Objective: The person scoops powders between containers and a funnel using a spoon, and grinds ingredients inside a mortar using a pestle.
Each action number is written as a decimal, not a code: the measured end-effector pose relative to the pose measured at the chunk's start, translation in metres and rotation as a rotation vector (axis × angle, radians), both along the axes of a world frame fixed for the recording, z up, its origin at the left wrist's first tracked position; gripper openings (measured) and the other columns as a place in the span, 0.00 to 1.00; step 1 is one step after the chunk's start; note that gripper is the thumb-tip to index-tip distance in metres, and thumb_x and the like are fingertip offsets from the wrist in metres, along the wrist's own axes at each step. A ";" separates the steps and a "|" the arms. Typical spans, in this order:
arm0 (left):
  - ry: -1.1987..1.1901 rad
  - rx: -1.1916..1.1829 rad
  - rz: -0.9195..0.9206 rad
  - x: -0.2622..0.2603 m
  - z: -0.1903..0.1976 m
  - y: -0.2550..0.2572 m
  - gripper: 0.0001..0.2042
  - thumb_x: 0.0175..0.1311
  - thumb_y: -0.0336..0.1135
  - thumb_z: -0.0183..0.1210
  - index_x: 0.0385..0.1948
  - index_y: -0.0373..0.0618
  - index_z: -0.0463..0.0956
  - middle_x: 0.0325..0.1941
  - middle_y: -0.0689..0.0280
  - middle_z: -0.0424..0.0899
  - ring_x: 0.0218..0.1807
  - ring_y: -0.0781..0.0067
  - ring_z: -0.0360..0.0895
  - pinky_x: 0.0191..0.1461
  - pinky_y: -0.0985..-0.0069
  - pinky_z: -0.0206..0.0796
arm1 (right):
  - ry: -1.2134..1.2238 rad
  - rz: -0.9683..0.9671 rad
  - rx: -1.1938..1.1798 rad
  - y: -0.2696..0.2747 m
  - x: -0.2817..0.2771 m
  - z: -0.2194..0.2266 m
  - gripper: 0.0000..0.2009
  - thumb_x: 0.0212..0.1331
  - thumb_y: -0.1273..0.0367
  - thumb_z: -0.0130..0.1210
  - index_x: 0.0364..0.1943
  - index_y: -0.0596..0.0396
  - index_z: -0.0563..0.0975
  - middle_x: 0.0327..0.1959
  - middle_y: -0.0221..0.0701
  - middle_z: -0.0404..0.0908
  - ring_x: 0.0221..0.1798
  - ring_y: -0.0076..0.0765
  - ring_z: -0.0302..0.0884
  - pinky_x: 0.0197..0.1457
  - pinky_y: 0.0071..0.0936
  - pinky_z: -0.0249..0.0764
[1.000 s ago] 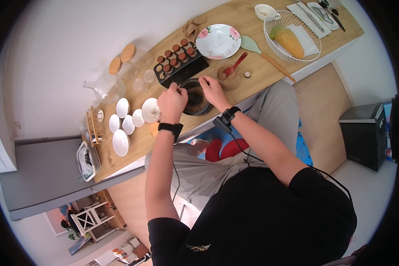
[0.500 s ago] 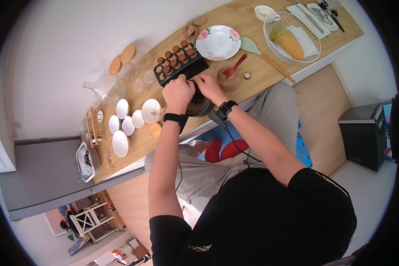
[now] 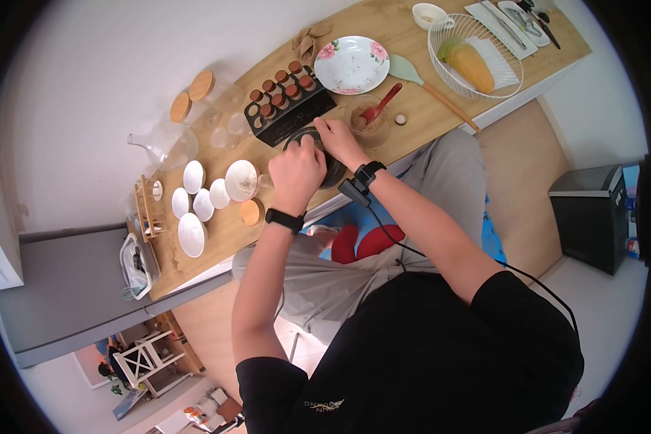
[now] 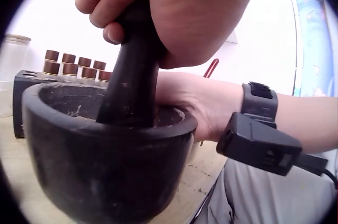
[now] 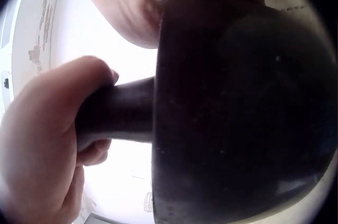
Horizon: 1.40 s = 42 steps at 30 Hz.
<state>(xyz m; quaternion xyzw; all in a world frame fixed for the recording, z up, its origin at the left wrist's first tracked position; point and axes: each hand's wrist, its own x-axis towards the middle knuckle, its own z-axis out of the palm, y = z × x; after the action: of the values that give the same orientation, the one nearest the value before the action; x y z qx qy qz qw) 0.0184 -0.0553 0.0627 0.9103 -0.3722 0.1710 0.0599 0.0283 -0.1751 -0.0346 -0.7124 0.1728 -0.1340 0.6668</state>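
At the far left of the counter [image 3: 168, 271] stands a small wooden rack [image 3: 149, 206], with a clear glass vessel [image 3: 172, 148] behind it by the wall. Next comes a cluster of white bowls [image 3: 203, 205], and beside them, near the edge, a round wooden disc [image 3: 252, 212]. A black stand [image 3: 300, 119] holding two rows of brown-capped jars [image 3: 291, 92] is just behind the dark mortar [image 4: 105, 171], which sits near the front edge between the hands. The left hand [image 3: 296, 173] is closed around the upper part of a dark pestle [image 4: 129, 87], whose lower end is inside the mortar. The right hand [image 3: 341, 141] lies against the mortar's rim on its right side; how far its fingers are curled cannot be told. Beyond it stand a clear container [image 3: 378, 139] with a red utensil [image 3: 392, 92] leaning in it, and, farther back, a flowered plate [image 3: 351, 66]. A green-headed spatula [image 3: 441, 99] lies next, before a white wire basket holding a yellow-orange item [image 3: 474, 69].
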 end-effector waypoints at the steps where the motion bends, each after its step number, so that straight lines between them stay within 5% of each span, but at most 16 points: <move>1: -0.001 -0.004 -0.001 0.005 0.000 -0.004 0.07 0.55 0.33 0.57 0.22 0.44 0.71 0.17 0.57 0.78 0.18 0.53 0.77 0.20 0.61 0.69 | -0.021 -0.006 -0.012 0.000 0.000 -0.001 0.25 0.68 0.56 0.46 0.27 0.70 0.75 0.24 0.56 0.75 0.32 0.63 0.75 0.38 0.45 0.69; 6: 0.029 -0.020 0.076 0.043 -0.010 -0.012 0.09 0.56 0.37 0.56 0.20 0.44 0.75 0.19 0.52 0.80 0.21 0.51 0.80 0.24 0.58 0.72 | -0.022 0.008 -0.017 0.000 0.001 -0.004 0.24 0.68 0.57 0.46 0.27 0.70 0.75 0.24 0.57 0.75 0.32 0.63 0.75 0.38 0.45 0.69; 13: 0.171 -0.063 0.220 0.044 -0.023 0.039 0.10 0.59 0.39 0.54 0.22 0.45 0.76 0.20 0.51 0.81 0.22 0.47 0.79 0.25 0.55 0.71 | 0.009 -0.008 -0.005 0.000 -0.001 0.000 0.24 0.68 0.57 0.46 0.27 0.70 0.74 0.24 0.55 0.75 0.32 0.63 0.75 0.39 0.45 0.69; 23: -0.002 0.027 -0.072 -0.003 0.001 -0.008 0.06 0.54 0.33 0.58 0.22 0.44 0.72 0.18 0.57 0.78 0.17 0.54 0.76 0.21 0.62 0.69 | -0.021 -0.021 -0.034 0.000 0.001 -0.005 0.24 0.67 0.57 0.47 0.27 0.70 0.74 0.23 0.55 0.75 0.31 0.63 0.75 0.37 0.43 0.69; 33: 0.083 0.000 0.130 0.065 -0.015 0.010 0.10 0.57 0.38 0.54 0.22 0.44 0.76 0.20 0.50 0.81 0.23 0.48 0.80 0.28 0.55 0.73 | 0.010 -0.003 -0.022 -0.001 -0.001 0.002 0.24 0.68 0.57 0.47 0.27 0.70 0.74 0.22 0.54 0.74 0.27 0.56 0.74 0.37 0.43 0.69; 42: 0.037 0.064 -0.055 0.001 0.002 0.002 0.07 0.55 0.35 0.57 0.22 0.44 0.72 0.19 0.56 0.79 0.20 0.54 0.78 0.23 0.61 0.70 | -0.011 -0.003 0.017 0.001 0.001 -0.004 0.24 0.68 0.57 0.47 0.26 0.69 0.74 0.22 0.52 0.76 0.27 0.54 0.75 0.37 0.41 0.70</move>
<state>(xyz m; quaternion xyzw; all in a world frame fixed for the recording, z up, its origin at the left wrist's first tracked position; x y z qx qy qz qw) 0.0192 -0.0530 0.0644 0.9041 -0.4013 0.1407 0.0424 0.0289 -0.1740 -0.0389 -0.7058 0.1715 -0.1376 0.6734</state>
